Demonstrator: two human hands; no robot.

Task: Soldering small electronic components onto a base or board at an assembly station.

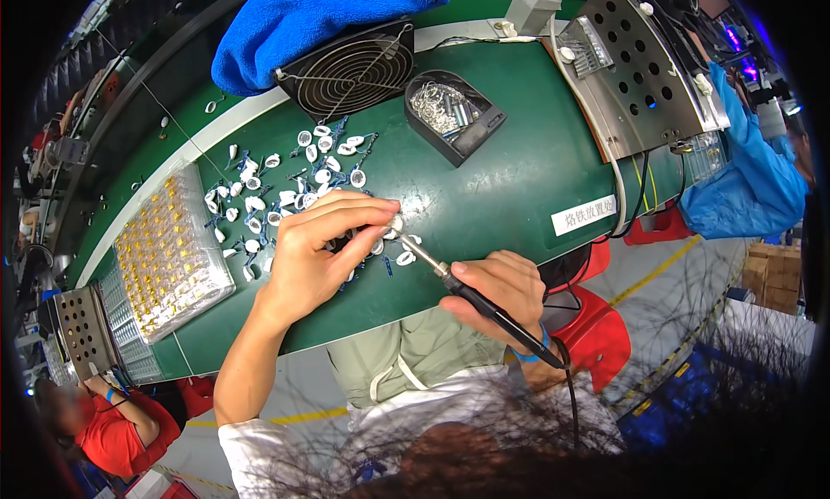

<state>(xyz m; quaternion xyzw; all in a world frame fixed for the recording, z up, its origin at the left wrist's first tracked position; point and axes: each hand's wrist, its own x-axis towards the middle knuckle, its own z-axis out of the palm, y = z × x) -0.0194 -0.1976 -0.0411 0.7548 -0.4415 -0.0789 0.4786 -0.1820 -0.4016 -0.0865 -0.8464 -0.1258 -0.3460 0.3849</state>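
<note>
My right hand (504, 293) is closed around the dark handle of a soldering iron (497, 313). Its metal shaft slants up and left, with the tip close to my left fingertips. In a pinch, my left hand (324, 244) holds something small and white; its exact kind is mostly hidden by the fingers. Many small white oval parts with dark blue wires (322, 175) lie scattered on the green tabletop (510, 188) around and beyond my left hand. A few more white pieces lie under the iron's shaft.
A black tray of metal bits (475, 134) sits beyond my hands, beside a fan (354, 71) and a blue towel (320, 23). At left lies a plastic tray of gold-coloured parts (169, 248). A perforated metal stand (631, 67) is at far right. Another person (130, 425) works at lower left.
</note>
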